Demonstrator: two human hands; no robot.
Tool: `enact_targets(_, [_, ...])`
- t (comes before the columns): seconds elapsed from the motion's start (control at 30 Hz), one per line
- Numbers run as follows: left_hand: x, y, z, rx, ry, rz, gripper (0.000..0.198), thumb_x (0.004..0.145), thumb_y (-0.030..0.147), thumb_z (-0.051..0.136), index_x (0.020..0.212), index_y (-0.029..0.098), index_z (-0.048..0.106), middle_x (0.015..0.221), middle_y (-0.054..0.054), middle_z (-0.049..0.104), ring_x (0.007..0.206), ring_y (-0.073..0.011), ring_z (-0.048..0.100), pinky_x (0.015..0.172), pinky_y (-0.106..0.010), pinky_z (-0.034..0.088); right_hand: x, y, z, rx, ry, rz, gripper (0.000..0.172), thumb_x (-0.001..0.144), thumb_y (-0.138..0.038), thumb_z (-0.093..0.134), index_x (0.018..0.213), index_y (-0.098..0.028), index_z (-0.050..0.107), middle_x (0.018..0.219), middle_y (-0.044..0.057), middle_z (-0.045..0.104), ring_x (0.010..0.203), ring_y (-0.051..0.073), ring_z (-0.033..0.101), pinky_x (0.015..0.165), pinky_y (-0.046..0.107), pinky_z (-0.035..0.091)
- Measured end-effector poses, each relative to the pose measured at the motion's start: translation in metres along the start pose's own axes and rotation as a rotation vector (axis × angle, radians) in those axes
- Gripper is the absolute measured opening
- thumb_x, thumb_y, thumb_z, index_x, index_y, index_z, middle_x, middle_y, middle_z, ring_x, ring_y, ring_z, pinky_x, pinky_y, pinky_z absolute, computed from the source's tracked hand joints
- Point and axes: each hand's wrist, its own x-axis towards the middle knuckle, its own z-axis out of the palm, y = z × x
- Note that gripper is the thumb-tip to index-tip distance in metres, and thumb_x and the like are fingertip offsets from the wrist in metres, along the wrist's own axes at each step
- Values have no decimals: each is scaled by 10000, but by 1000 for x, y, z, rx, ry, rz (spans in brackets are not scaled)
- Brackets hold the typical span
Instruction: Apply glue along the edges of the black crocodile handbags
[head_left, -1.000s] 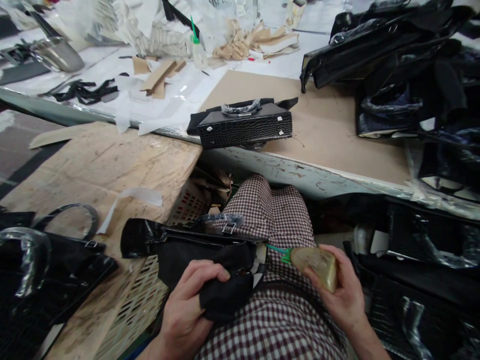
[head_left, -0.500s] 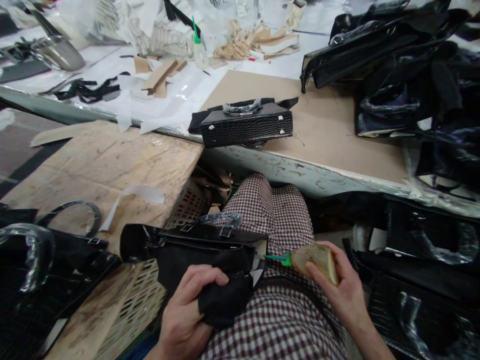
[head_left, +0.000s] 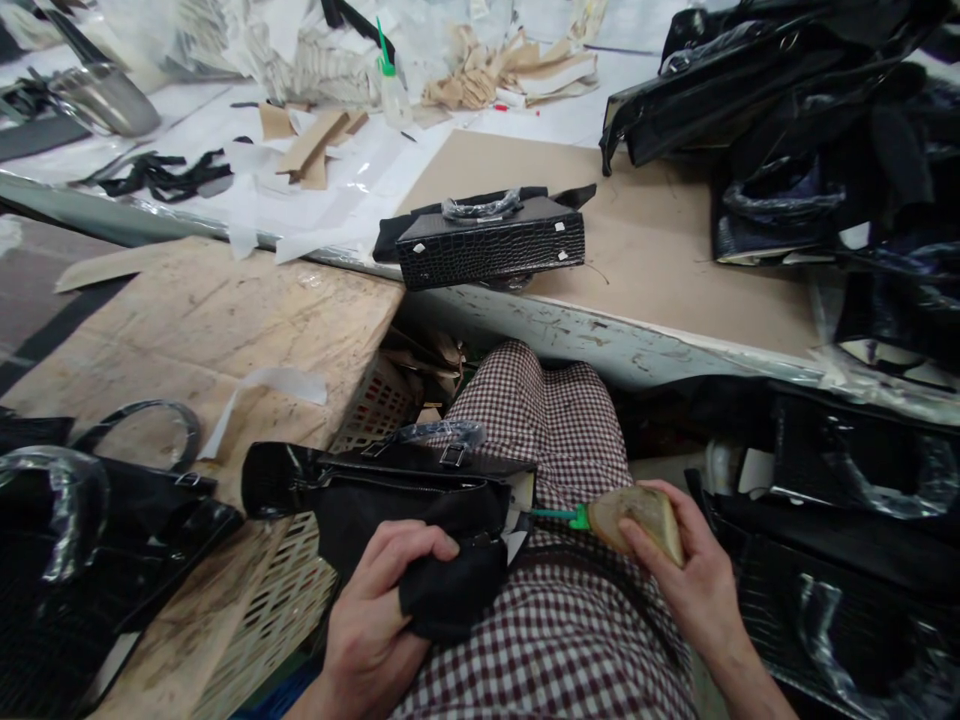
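Observation:
Across my lap lies a black handbag [head_left: 420, 470], its zipped side facing me and its handle wrapped in clear plastic. My left hand [head_left: 382, 610] is closed on the bag's loose black lining near the right end. In my right hand [head_left: 682, 560] is a squeeze glue bottle [head_left: 634, 520], gripped around its yellowish body and held sideways. Its green nozzle points left and its thin tip is at the bag's open right edge, beside a pale flap. Whether glue is coming out cannot be seen.
Another black handbag [head_left: 491, 245] lies on the brown board [head_left: 652, 240] ahead. More black bags [head_left: 787, 130] are heaped at right, with others beside my lap. A second glue bottle [head_left: 394, 95] stands among scraps. A plastic crate [head_left: 277, 610] is under the left board.
My right hand and the glue bottle have shifted very slightly right. My left hand keeps its grip on the lining, and the view has tilted a little.

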Motion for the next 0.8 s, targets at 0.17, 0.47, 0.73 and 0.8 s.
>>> enact_targets(0.17, [4,1,-1,7,0,5,101,894,91,610,872,179,655,908,-63,686,884,-179,611,749,-252,556,-1,-3,-1,10,-65,-9,573,718,-596,741,1146,-235,621,1092,65,703,971,285,670,880,423,551])
enact_targets(0.47, [2,1,-1,22,1,-2,99,894,94,600,882,180,648,900,-66,686,882,-186,618,747,-267,562,-9,-31,-2,182,-149,243,594,733,-598,742,1177,-232,595,800,3,654,484,158,527,403,283,472])
enact_targets(0.73, [3,2,1,26,34,-28,101,883,92,601,895,179,651,890,-59,687,881,-183,619,759,-266,547,-17,-41,0,366,-208,316,585,704,-566,790,1142,-222,610,694,-7,626,456,139,466,386,252,386])
enact_targets(0.8, [2,3,1,21,24,-31,107,882,82,595,901,174,647,900,-58,681,894,-178,612,770,-258,540,-19,-42,2,403,-224,328,579,713,-561,792,1143,-217,610,696,-8,617,450,125,451,386,240,373])
